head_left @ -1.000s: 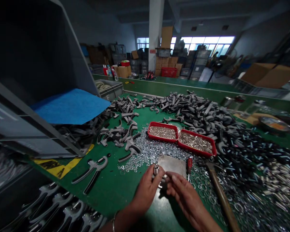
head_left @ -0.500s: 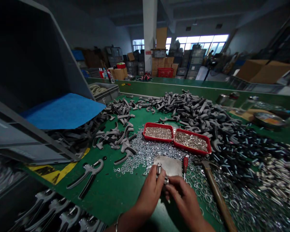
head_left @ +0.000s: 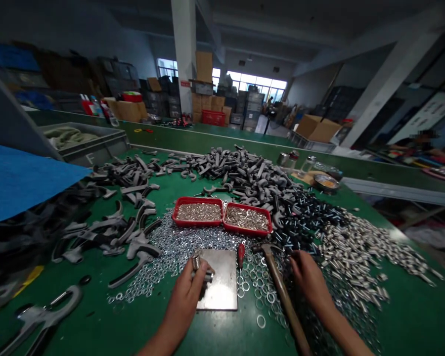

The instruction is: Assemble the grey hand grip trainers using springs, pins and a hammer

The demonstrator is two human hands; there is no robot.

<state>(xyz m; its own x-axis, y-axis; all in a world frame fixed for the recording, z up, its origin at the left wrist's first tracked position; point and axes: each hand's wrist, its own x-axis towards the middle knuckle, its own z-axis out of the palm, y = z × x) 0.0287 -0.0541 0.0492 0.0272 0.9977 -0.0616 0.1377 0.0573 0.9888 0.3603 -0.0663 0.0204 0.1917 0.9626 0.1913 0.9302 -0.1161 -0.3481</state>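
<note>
My left hand [head_left: 187, 287] is closed around a ribbed, spring-like metal part [head_left: 196, 261] that sticks up above the fingers. A smooth metal cylinder [head_left: 208, 277] shows beside the thumb. Both are over a square steel plate [head_left: 222, 284]. My right hand [head_left: 311, 282] reaches to the near edge of a pile of black-headed bolts [head_left: 300, 220], its fingers curled down and together. What the fingertips grip is hidden. A wooden-handled hammer [head_left: 282, 291] lies just left of that hand, and a red-handled screwdriver [head_left: 241, 257] lies beside the plate.
Two red trays [head_left: 198, 225] of small metal pins stand behind the plate. Loose nuts [head_left: 159, 262], flat rings [head_left: 260, 321] and metal sleeves [head_left: 356, 252] spread around. Grey clamp parts [head_left: 244, 173] are heaped behind. A blue sheet [head_left: 25, 178] juts in at left.
My right hand has left the left hand and moved right to the black-headed bolts. My left hand still holds the metal parts. The view has swung to the right.
</note>
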